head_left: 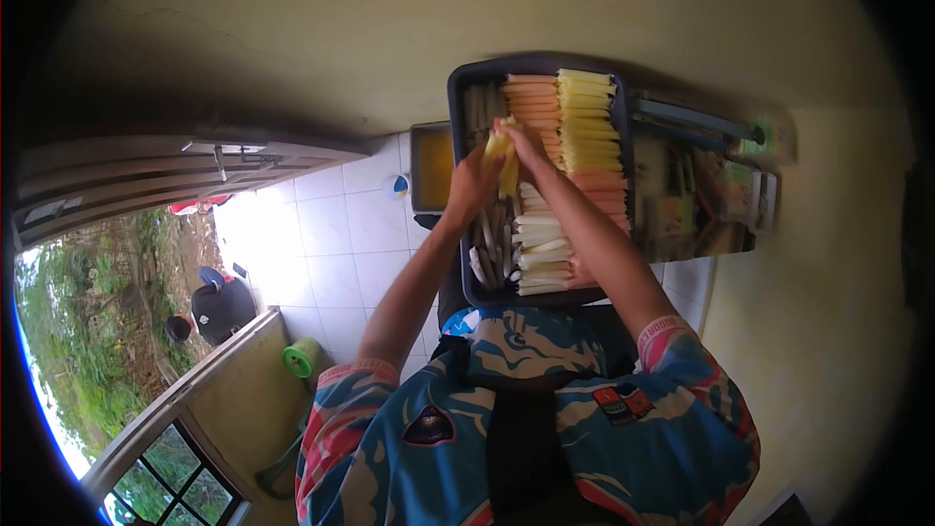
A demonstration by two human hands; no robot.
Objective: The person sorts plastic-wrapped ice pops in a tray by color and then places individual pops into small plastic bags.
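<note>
Both forearms reach away from the body, up toward 12 o'clock, and converge over the dark tray (536,62); the left hand (473,181) comes in from 7 o'clock, its arm running fairly straight up from the patterned short sleeve, while the right hand (526,148) comes in from 5 o'clock, its forearm slanting across the tray toward 11 o'clock; the two hands meet just to the 10 o'clock side of the tray's middle, close beside each other; the left hand is curled around the 8 o'clock side of the yellow sticks (501,152), and the right hand is bent over their upper end, its fingers folded in and pinching there; how many sticks are held cannot be told, since the fingers cover part of them; below the hands the tray is packed with rows of similar sticks: an orange row (534,102) toward 12 o'clock, a yellow row (588,122) toward 1 o'clock, a pink row (606,197) toward 3 o'clock, a white row (542,251) toward 6 o'clock and greyish sticks (493,242) toward 7 o'clock; a smaller container (416,168) with yellow-orange contents stands just beside the tray at 9 o'clock; farther out, toward 8 o'clock, is a green bucket (298,360) on the tiled floor (326,232).
</note>
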